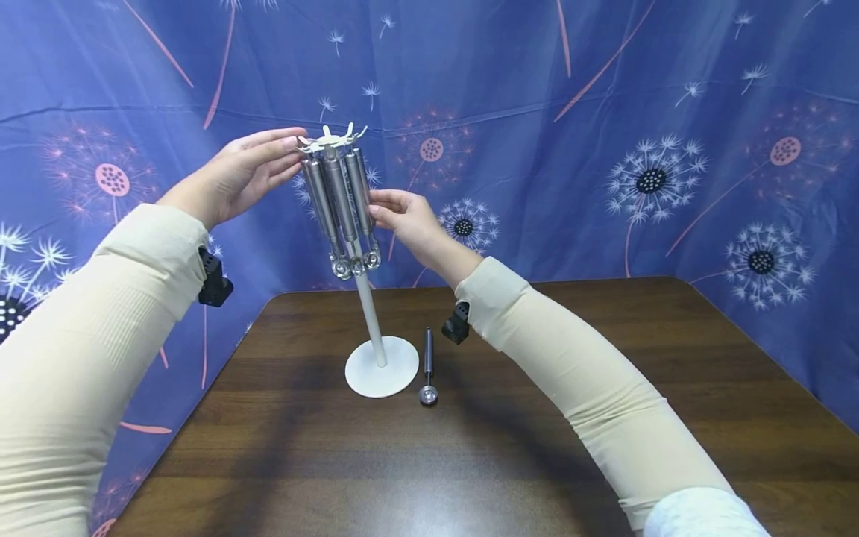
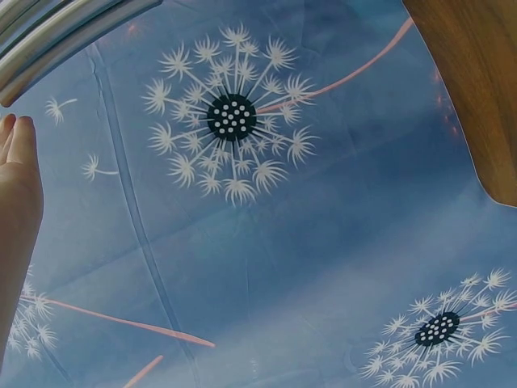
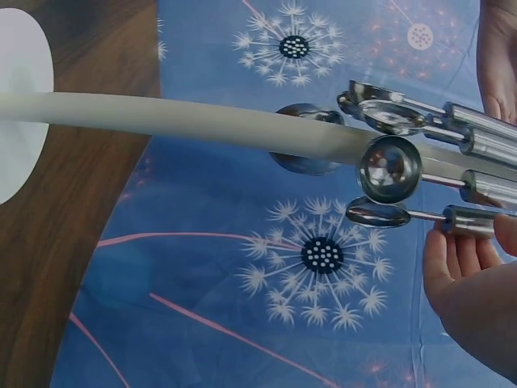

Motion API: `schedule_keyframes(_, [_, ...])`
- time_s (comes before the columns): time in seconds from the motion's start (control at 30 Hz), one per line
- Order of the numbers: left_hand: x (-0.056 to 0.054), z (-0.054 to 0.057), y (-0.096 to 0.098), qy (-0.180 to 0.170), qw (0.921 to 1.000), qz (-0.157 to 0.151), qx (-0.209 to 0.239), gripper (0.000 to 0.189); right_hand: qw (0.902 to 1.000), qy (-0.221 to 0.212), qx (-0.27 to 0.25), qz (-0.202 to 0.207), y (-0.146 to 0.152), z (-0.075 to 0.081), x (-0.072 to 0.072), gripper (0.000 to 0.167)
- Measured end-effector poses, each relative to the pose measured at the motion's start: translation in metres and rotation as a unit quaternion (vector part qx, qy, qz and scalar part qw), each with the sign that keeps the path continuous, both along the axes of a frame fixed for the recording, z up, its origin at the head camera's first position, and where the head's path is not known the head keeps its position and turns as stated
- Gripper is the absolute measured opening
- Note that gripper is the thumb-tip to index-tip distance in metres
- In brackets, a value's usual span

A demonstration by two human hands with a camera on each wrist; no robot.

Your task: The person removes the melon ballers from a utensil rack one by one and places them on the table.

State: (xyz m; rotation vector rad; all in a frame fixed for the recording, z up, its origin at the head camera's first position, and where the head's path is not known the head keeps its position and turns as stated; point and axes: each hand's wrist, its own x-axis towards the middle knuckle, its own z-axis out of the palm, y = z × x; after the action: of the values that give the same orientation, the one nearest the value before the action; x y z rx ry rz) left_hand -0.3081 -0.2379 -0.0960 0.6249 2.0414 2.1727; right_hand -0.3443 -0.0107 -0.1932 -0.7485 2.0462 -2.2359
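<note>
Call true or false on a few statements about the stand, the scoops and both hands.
1. The left hand is at the top of the white stand. True.
2. The stand has toppled. False: it stands on its round base.
3. The right hand grips a hanging scoop. True.
4. A loose scoop lies on the table. True.
5. The loose scoop's handle end is nearer the head camera. False: its bowl is nearer.

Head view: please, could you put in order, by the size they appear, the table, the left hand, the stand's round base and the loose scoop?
1. Table, by far the largest
2. Left hand
3. Round base
4. Loose scoop, narrow and clearly smallest
</note>
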Motion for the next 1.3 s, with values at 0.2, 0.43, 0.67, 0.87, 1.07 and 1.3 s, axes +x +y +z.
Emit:
schedule_keyframes(0.2, [0.002,0.000,0.001,0.000,0.9998,0.014,-0.011,0.068,0.9996,0.016,0.007,-0.020,-0.001,-0.002,0.000,0.033])
schedule_keyframes(0.43, [0.005,0.001,0.000,0.007,0.9997,0.024,0.001,0.068,0.9976,0.047,-0.001,-0.052,0.001,0.003,-0.002,0.029])
schedule_keyframes(0.67, [0.007,0.000,0.001,0.005,0.9995,0.031,0.001,0.069,0.9961,0.041,-0.007,-0.077,0.009,0.005,-0.003,0.029])
schedule_keyframes(0.87, [0.008,0.000,0.000,0.008,0.9993,0.034,0.015,0.068,0.9958,0.020,-0.015,-0.088,0.013,0.004,-0.004,0.029])
schedule_keyframes(1.07, [0.007,0.000,0.000,0.009,0.9987,0.032,0.038,0.047,0.9951,0.010,-0.011,-0.097,0.017,-0.003,-0.005,0.028])
schedule_keyframes(1.3, [0.007,-0.002,-0.001,0.016,0.9985,0.044,0.030,0.030,0.9952,-0.010,0.006,-0.097,0.023,-0.013,-0.002,0.029])
